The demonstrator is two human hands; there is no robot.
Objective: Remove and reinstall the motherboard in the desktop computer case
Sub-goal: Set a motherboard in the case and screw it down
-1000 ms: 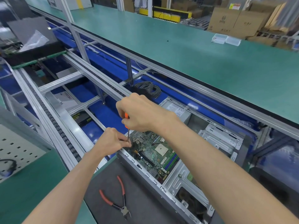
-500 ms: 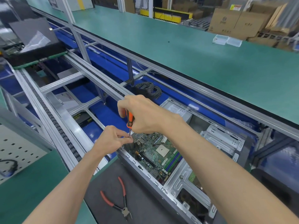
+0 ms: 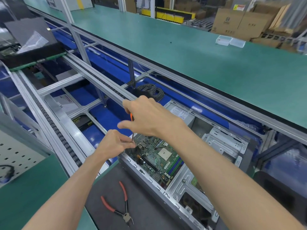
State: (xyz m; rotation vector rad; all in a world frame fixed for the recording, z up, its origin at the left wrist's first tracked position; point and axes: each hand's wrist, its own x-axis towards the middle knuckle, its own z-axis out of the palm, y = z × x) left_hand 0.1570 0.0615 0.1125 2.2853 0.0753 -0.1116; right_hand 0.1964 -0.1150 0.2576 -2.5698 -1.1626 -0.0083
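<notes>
Both hands work one corner screw: right hand (image 3: 149,117) has regripped the screwdriver (image 3: 132,130) handle higher, left hand (image 3: 116,143) still pinches its shaft. Motherboard (image 3: 159,155) sits in case (image 3: 224,145); turning continues.

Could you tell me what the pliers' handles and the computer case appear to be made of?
Pliers: handles look coated in matte red-orange rubber or plastic; jaws dark metal. Computer case: bare sheet metal, probably steel, judging by its dull silver sheen and stamped slots.

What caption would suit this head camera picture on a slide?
Right hand drives a screwdriver at the motherboard corner while left hand steadies its shaft.
</notes>
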